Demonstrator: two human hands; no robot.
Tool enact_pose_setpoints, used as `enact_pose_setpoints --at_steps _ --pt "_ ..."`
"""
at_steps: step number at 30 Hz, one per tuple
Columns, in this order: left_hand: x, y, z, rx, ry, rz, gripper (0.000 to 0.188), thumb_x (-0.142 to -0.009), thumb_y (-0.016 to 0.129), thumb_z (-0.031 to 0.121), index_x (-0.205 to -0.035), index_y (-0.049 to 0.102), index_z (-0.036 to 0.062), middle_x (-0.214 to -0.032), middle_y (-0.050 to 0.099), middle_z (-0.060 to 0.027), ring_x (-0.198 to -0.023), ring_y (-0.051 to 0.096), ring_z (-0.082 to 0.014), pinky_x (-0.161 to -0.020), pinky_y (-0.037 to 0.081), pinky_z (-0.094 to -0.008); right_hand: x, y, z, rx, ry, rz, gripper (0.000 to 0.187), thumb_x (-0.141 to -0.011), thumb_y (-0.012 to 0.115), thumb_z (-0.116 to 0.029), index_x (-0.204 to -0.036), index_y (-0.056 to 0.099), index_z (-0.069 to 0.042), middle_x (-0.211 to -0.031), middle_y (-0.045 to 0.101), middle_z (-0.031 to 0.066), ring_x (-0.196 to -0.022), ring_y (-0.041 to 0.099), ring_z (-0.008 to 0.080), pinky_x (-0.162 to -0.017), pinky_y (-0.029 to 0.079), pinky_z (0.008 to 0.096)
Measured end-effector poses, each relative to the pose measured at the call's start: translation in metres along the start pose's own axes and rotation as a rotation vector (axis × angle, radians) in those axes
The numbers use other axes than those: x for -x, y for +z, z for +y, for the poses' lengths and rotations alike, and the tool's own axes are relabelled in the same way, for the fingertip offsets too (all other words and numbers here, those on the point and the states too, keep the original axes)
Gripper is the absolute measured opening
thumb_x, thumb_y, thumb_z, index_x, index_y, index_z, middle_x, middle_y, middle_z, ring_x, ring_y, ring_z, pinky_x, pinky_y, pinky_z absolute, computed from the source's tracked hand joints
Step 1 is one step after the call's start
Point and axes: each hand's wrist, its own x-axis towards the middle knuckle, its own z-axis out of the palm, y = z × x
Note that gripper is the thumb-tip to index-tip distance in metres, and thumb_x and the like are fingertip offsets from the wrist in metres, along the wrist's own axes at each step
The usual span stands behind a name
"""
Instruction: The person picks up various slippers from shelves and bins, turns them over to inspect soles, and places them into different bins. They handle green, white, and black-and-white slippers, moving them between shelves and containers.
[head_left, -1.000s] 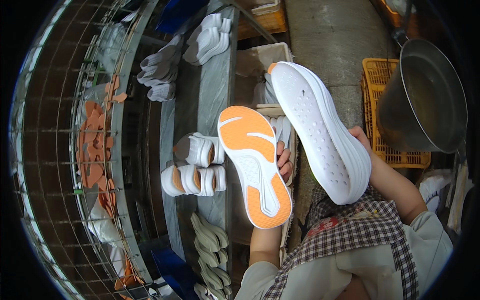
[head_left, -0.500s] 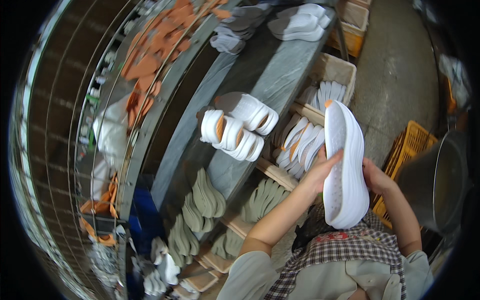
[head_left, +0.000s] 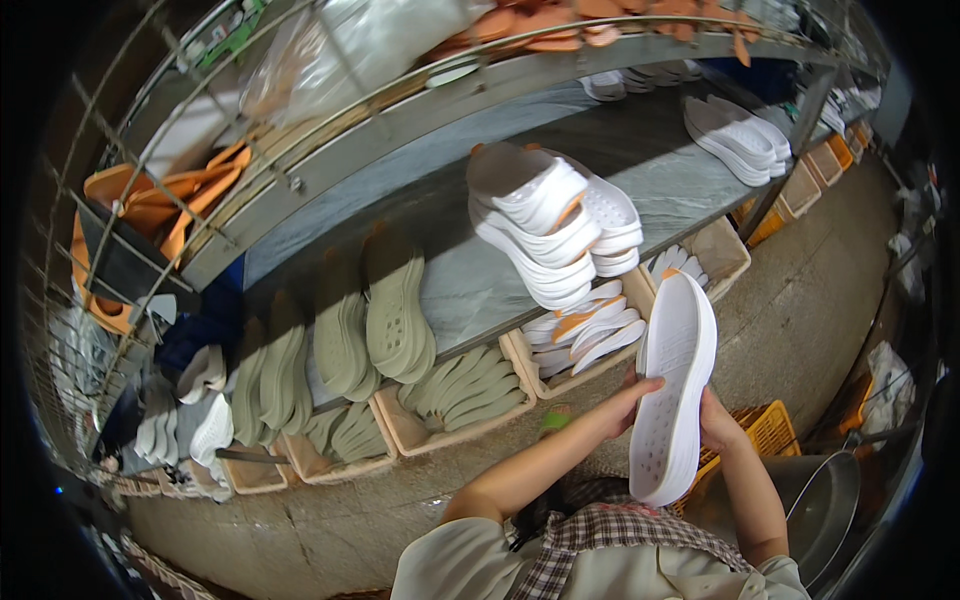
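Observation:
Between my two hands, in front of my body, is a white shoe sole (head_left: 668, 390) with small holes in its inner face and an orange patch at its far tip. It may be more than one sole nested together. My left hand (head_left: 628, 402) grips its left side, the thumb over the rim. Around the right side curl the fingers of my right hand (head_left: 716, 422), partly hidden. Beyond my hands, stacked white soles (head_left: 545, 235) with orange parts rest on the grey bench (head_left: 470, 290). Below the bench edge, a bin (head_left: 520, 355) holds white and orange soles.
Olive-green soles (head_left: 398, 310) stand in stacks along the bench, with more in bins (head_left: 400, 425) beneath. Wire mesh (head_left: 110, 215) and a metal shelf rail (head_left: 330, 140) run above. Right of me are a yellow crate (head_left: 765, 430) and a large metal tub (head_left: 825, 500).
My view has turned left, so the bench now runs across it and more olive-green soles show. Both hands keep hold of the white sole.

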Motion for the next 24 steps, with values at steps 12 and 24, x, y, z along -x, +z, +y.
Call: enact_pose_setpoints --at_steps 12,24 --pt "-0.005 -0.035 -0.023 0.088 0.255 0.201 0.075 -0.091 0.053 0.046 -0.146 0.012 0.0164 -0.139 0.036 -0.0165 -0.125 0.039 -0.0278 -0.102 0.034 -0.0412 -0.021 0.013 0.004 0.154 0.128 0.066 0.062 -0.093 0.045 -0.047 -0.136 0.035 -0.002 -0.127 0.05 0.0166 -0.107 0.057 0.0258 -0.086 0.051 0.0401" --pt "-0.017 -0.086 -0.046 0.21 0.347 0.346 0.061 -0.091 0.057 0.035 -0.14 0.027 0.012 -0.125 0.05 -0.0119 -0.112 0.049 -0.0227 -0.092 0.042 -0.0361 -0.148 0.163 -0.231 0.628 -0.637 -0.009 0.039 -0.094 0.051 -0.028 -0.125 0.049 -0.006 -0.116 0.059 0.0067 -0.108 0.055 0.0163 -0.092 0.04 0.0279"
